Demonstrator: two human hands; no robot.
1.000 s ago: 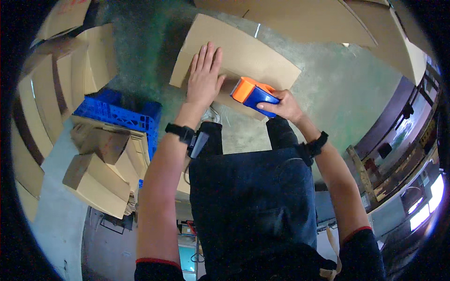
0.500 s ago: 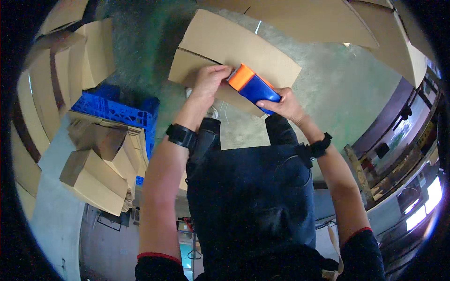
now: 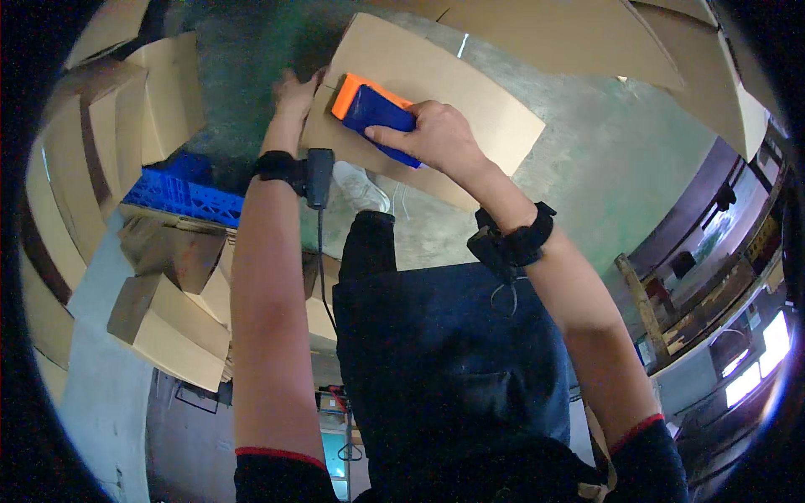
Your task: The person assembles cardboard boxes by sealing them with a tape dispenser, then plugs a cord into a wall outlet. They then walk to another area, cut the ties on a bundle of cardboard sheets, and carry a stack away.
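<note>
A closed cardboard box (image 3: pixel 453 80) lies before me on the floor, its top flaps meeting at a seam. My right hand (image 3: pixel 444 138) is wrapped round a blue and orange tape dispenser (image 3: pixel 381 121), whose orange end lies over the seam near the box's left end. At that left end my left hand (image 3: pixel 295 92) rests against the side of the box, with its fingers apart and partly blurred. Whether tape runs from the dispenser to the box is hidden.
Folded cardboard boxes (image 3: pixel 172 323) are piled at the left, near a blue plastic pallet (image 3: pixel 180 197). More large cardboard (image 3: pixel 570 38) stands at the far right. My white shoe (image 3: pixel 360 186) is just this side of the box. A wooden frame (image 3: pixel 641 306) stands at the right.
My right hand has carried the tape dispenser left to the box's left end. My left hand has left the dispenser's orange end and moved left to the box's side, opening its fingers.
</note>
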